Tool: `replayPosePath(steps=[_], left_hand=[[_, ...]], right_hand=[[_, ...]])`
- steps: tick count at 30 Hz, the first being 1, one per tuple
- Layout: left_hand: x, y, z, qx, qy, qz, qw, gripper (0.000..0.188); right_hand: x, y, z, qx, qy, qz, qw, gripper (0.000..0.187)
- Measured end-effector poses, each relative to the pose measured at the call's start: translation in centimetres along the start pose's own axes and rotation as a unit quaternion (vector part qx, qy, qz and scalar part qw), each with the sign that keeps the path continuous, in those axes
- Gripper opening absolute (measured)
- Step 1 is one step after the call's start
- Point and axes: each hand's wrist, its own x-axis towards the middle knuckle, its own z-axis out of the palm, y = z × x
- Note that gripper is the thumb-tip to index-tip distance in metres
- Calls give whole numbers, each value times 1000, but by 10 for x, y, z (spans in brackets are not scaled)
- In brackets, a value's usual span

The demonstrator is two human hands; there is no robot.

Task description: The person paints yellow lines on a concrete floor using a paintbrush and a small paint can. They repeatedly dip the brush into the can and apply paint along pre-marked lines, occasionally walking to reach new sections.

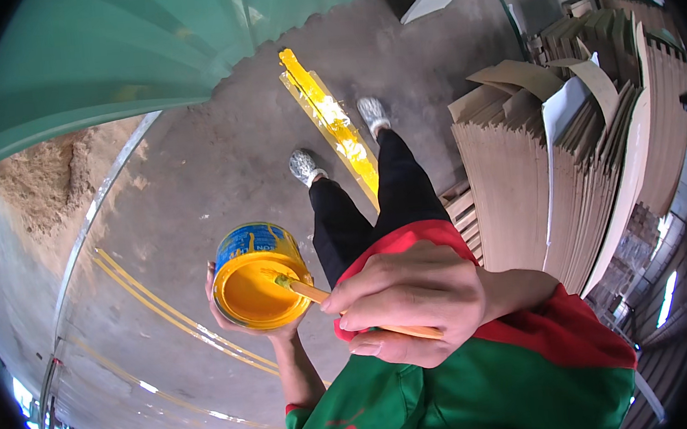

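My left hand (287, 330) is closed round a round metal can (254, 237) with a blue label, tilted so that its opening shows. Yellow paint (246, 295) lies inside, and more of it streaks the rim and label. A paintbrush with a wooden handle (314, 292) is gripped in my right hand (420, 296). Its head points into the can, and the bristles are mostly hidden, so I cannot tell how deep they sit. On the floor ahead runs a glossy yellow stripe (326, 111), with strips of tape along its edges. My feet stand on either side of it.
Tall stacks of cardboard sheets (512, 183) stand close on the right, on a wooden pallet (459, 208). A large green panel (102, 72) fills the upper left. Thin yellow lines (174, 309) cross the grey floor at left, near a brown dusty patch (58, 178).
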Motion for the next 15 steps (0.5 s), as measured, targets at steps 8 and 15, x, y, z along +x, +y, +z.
replayPosePath(steps=[8, 15], left_hand=[[15, 5, 13, 12, -32, 14, 999, 134], [14, 4, 2, 35, -51, 40, 997, 134]], right_hand=[[-1, -5, -6, -21, 25, 55, 998, 19], [-6, -11, 2, -33, -3, 29, 999, 17]])
